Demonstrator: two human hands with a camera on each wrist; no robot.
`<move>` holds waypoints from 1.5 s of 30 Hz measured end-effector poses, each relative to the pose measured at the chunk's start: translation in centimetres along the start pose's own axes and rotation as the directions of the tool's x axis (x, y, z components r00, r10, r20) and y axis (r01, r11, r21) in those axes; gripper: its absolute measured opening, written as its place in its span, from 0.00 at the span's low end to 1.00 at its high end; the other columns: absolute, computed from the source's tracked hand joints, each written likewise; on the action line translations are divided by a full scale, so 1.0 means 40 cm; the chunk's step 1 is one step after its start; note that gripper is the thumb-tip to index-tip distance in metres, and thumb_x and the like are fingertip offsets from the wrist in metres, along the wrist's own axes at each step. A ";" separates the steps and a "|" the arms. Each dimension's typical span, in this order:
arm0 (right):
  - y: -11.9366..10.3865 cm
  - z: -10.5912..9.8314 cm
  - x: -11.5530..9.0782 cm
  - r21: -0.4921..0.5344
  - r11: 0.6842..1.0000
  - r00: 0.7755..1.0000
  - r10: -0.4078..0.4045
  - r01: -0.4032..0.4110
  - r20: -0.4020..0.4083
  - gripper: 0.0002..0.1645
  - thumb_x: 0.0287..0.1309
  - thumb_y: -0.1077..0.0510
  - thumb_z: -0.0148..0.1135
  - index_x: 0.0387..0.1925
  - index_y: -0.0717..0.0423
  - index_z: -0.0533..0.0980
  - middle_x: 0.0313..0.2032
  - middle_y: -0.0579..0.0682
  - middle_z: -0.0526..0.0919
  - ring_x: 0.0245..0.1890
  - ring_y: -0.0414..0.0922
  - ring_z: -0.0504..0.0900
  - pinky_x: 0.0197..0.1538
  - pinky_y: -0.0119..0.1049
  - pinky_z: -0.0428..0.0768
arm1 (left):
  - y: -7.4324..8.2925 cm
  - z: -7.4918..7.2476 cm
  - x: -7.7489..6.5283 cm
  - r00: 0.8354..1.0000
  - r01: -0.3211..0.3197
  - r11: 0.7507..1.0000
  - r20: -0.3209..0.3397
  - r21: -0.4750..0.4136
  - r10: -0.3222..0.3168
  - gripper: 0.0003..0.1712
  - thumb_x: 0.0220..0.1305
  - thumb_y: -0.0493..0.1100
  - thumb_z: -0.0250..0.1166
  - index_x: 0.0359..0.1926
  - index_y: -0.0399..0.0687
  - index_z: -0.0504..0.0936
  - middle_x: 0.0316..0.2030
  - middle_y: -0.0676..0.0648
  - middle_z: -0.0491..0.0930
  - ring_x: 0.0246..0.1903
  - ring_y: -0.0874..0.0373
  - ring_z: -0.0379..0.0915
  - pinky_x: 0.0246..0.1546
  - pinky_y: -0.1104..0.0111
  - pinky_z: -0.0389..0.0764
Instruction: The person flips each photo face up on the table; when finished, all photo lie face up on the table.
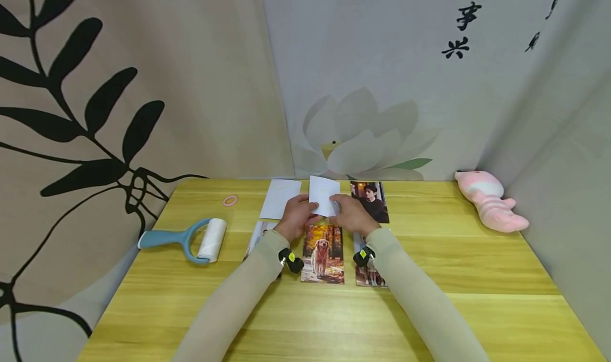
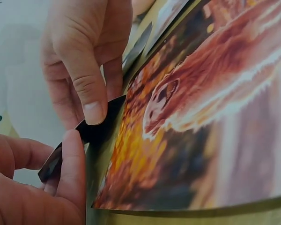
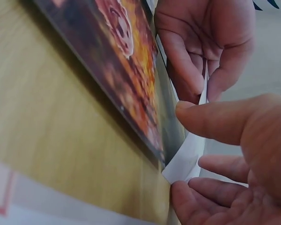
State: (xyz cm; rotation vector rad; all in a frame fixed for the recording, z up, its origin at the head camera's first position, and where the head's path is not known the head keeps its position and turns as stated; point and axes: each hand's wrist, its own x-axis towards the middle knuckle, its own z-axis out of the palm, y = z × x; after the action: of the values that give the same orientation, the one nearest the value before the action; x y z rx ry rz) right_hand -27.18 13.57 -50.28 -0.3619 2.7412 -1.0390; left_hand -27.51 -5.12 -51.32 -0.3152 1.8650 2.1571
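Note:
Both hands hold one photo print (image 1: pixel 324 197), tilted up off the table with its white back showing in the head view. My left hand (image 1: pixel 296 216) pinches its left edge between thumb and fingers. On the right edge, my right hand (image 1: pixel 355 213) grips with thumb and fingertips. The left wrist view shows the print's dark picture side (image 2: pixel 107 112). Just below the hands lies a photo of a golden dog (image 1: pixel 322 253) among autumn leaves. To the left is a white-backed print (image 1: pixel 280 199); to the right, a photo of a person in dark clothes (image 1: pixel 374 209).
Two more photos, one lower left (image 1: pixel 255 237) and one lower right (image 1: pixel 369 277), are partly covered by my forearms. Farther left sit a blue-handled lint roller (image 1: pixel 164 238) and a pink ring (image 1: pixel 230 200). A pink plush toy (image 1: pixel 491 200) lies at the back right by the curtain.

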 end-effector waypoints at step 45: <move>-0.070 -0.081 -0.075 0.640 0.765 0.992 0.122 -0.080 -0.021 0.38 0.79 0.47 0.54 0.80 0.57 0.57 0.57 0.61 0.78 0.36 0.45 0.83 0.49 0.45 0.88 | 0.037 0.082 -0.123 0.850 -0.525 0.710 0.252 0.469 0.462 0.34 0.66 0.54 0.76 0.71 0.58 0.80 0.53 0.48 0.78 0.43 0.57 0.73 0.43 0.66 0.77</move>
State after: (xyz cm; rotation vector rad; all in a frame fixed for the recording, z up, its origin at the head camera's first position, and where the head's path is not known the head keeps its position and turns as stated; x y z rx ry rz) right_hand -24.73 14.43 -45.75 -0.0651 2.2156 -1.8720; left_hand -23.37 -2.36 -47.82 0.4792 2.5796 1.7534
